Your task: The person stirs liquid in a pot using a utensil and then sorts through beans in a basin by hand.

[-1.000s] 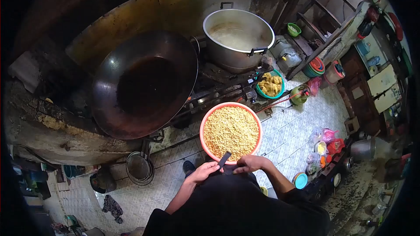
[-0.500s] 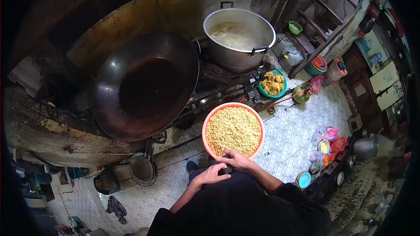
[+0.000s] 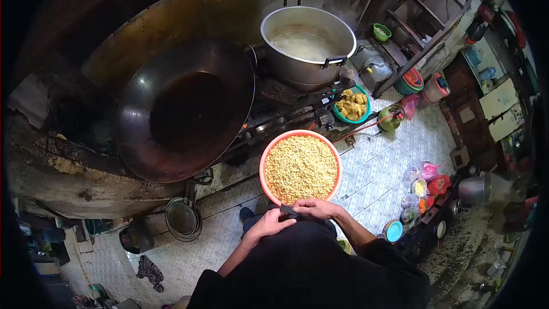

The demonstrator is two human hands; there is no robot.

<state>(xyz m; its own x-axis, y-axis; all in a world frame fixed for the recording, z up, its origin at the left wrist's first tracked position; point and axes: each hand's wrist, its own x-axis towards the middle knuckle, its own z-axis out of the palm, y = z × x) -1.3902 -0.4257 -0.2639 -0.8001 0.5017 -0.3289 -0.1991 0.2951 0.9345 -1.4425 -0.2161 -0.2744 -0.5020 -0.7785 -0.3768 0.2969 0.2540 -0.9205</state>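
Observation:
Both hands meet in front of my waist, at the near side of a pink-rimmed basin [image 3: 337, 186] heaped with pale yellow beans or kernels [image 3: 300, 169]. My left hand [image 3: 271, 224] is closed at a dark strip of cloth [image 3: 287, 212] by the front of my black shirt [image 3: 286, 269]. From the other side, my right hand [image 3: 316, 208] pinches the same dark cloth, its fingers bent. Whether the cloth is the shirt's hem or a separate band cannot be made out. Neither hand reaches into the basin.
A huge dark wok [image 3: 140, 129] sits on the stove at left, beside a large steaming pot [image 3: 306, 68]. A teal basin of yellowish food [image 3: 351, 106] and a green gas cylinder [image 3: 390, 118] stand on the right. Strainers [image 3: 183, 217] lie at lower left; bags [image 3: 437, 184] line the right.
My hands have drawn closer together at the dark cloth, and my left fingers, spread before, have closed. The view has shifted slightly, so the surroundings sit a little further left and higher.

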